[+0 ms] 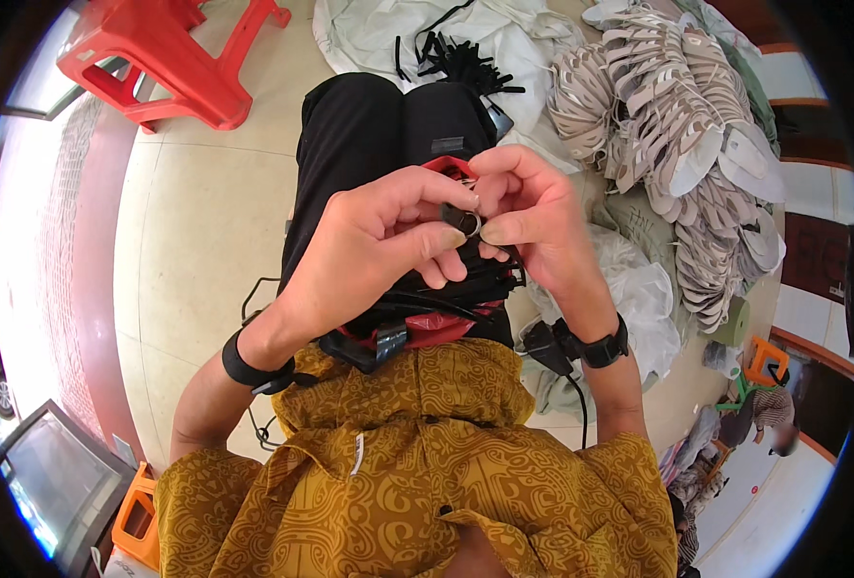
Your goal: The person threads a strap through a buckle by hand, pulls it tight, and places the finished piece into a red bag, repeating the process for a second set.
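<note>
Both hands [446,226] together — seemingly pinching

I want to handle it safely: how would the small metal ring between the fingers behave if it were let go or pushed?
The metal ring looks stiff and light. Being round, it would probably roll if dropped. It is small and shiny, pinched by the left hand and right hand, so it may slip.

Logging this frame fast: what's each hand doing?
Left hand: closed, pinching the small metal ring.
Right hand: closed, pinching the same ring.
</note>
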Available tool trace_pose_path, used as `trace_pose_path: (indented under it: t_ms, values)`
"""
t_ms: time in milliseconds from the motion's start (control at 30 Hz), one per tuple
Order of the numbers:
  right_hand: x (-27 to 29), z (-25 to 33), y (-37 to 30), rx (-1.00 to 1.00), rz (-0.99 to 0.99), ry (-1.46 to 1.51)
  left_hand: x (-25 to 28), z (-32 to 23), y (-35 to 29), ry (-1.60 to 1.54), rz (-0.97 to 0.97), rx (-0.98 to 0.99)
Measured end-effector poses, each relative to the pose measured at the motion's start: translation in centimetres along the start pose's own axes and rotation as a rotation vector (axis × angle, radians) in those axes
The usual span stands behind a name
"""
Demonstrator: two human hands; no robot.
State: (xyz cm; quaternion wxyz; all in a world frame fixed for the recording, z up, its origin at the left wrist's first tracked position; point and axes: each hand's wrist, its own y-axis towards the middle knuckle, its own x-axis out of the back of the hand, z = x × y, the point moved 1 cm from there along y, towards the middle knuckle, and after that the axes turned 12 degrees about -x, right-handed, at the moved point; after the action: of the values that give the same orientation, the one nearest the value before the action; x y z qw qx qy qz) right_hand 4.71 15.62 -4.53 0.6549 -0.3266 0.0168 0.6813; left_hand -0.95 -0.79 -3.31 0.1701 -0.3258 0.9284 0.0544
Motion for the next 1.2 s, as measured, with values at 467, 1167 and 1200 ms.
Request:
trace_pose_path:
  t_ms: [467, 1167, 1200]
  values:
    - [-1.2, 0.5, -0.1, 0.189, -0.189, -0.521, 0.3, -0.1, 0.1, 0.326, 0.052, -0.065]
    - [-3.8, 0.7, -0.5, 0.708, -0.454, -0.958, -0.9, 1.6, 0.3, 1.122, -0.097, -0.773]
    - [-3.7, 0.6, -0.4, 0.708, -0.455, -0.959, -1.0, 1.5, 0.3, 1.127, -0.101, -0.726]
